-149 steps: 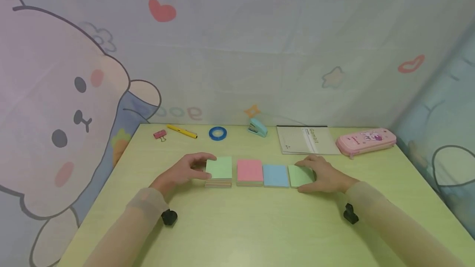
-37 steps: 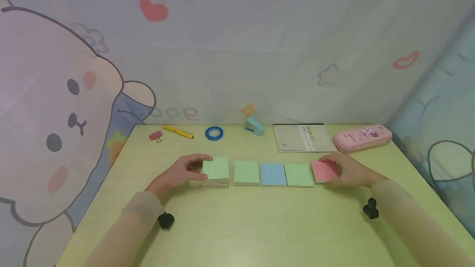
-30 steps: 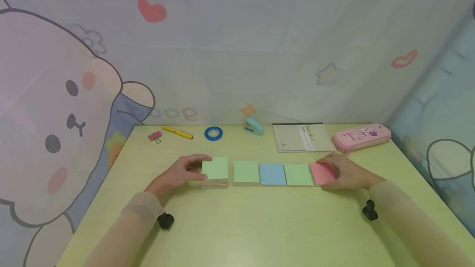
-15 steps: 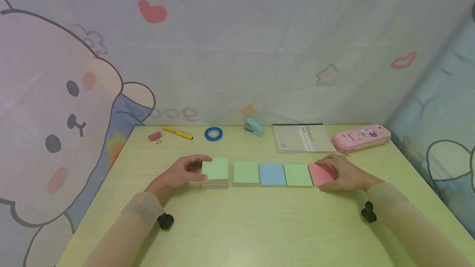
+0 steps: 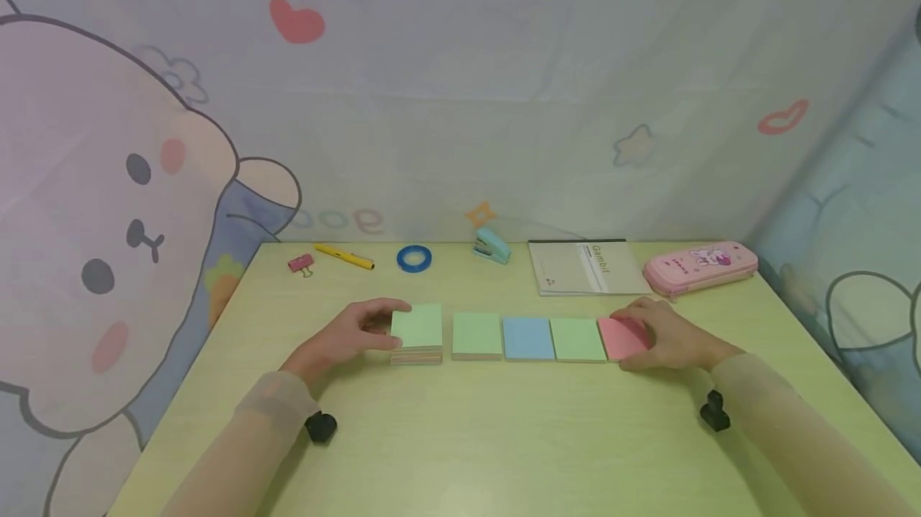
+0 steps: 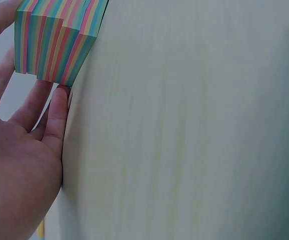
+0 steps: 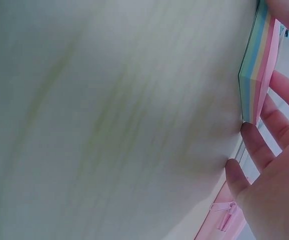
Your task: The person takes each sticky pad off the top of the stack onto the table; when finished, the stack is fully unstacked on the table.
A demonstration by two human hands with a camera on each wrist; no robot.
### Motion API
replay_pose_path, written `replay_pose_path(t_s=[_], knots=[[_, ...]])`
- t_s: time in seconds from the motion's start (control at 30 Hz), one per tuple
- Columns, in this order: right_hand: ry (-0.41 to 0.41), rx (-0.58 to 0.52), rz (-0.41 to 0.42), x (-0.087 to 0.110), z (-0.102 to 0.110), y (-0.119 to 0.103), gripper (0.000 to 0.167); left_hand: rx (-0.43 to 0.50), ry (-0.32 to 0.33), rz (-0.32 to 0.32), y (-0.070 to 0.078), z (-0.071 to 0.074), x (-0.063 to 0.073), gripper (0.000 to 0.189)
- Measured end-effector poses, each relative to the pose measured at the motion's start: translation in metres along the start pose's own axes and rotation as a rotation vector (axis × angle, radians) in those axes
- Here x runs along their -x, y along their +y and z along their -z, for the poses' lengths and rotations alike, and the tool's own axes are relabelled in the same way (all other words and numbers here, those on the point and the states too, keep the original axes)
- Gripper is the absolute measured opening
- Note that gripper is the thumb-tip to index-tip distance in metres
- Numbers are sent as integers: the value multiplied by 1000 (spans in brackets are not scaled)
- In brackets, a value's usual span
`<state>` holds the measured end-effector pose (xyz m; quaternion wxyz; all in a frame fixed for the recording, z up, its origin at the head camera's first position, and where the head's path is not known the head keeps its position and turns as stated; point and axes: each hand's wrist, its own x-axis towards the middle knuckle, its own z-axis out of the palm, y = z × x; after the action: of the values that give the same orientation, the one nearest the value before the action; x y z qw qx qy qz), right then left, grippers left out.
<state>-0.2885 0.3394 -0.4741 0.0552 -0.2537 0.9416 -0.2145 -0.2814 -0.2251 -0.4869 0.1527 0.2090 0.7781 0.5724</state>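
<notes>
At the left end of a row, my left hand (image 5: 352, 335) holds the sides of a tall stack of sticky note pads (image 5: 419, 327), green on top. The left wrist view shows the stack's striped, slightly uneven edges (image 6: 54, 40). Beside it stands a lower green-topped stack (image 5: 476, 333), then a blue-topped pad (image 5: 528, 338) and a green-topped pad (image 5: 578, 339), each flat on the table. My right hand (image 5: 665, 335) holds a pink-topped sticky note pad (image 5: 622, 337) between thumb and fingers at the row's right end. It lies close against the green-topped pad.
Along the table's back edge are a pink binder clip (image 5: 301, 264), a yellow pen (image 5: 344, 256), a blue tape roll (image 5: 414, 259), a light blue stapler (image 5: 492, 246), a notebook (image 5: 588, 268) and a pink pencil case (image 5: 700, 268). A printed curtain (image 5: 446, 101) hangs behind.
Five seconds ago my right hand held the green-topped pad; the pink-topped pad has since moved from the second stack to the row's right end. Lately it shifted slightly left. My left hand stays put.
</notes>
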Motion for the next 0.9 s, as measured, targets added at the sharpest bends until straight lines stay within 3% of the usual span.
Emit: replay_pose_path(t_s=[0.17,0.27,0.47,0.57,0.73,0.9], knots=[[1,30,18,-6,3,0,83,-5,4,-15,0,1,0,56],[37,21,46,-13,6,-12,85,-11,1,-33,-1,1,0,56],[22,-148,50,-40,2,-63,87,-17,0,-44,-3,1,0,56],[-11,-196,92,-57,-8,-89,89,-11,3,-33,-2,1,1,56],[-60,-180,184,-84,-29,-129,88,-19,9,-38,-2,0,2,56],[-104,-90,236,-105,-48,-159,88,-25,15,-32,0,-1,3,55]])
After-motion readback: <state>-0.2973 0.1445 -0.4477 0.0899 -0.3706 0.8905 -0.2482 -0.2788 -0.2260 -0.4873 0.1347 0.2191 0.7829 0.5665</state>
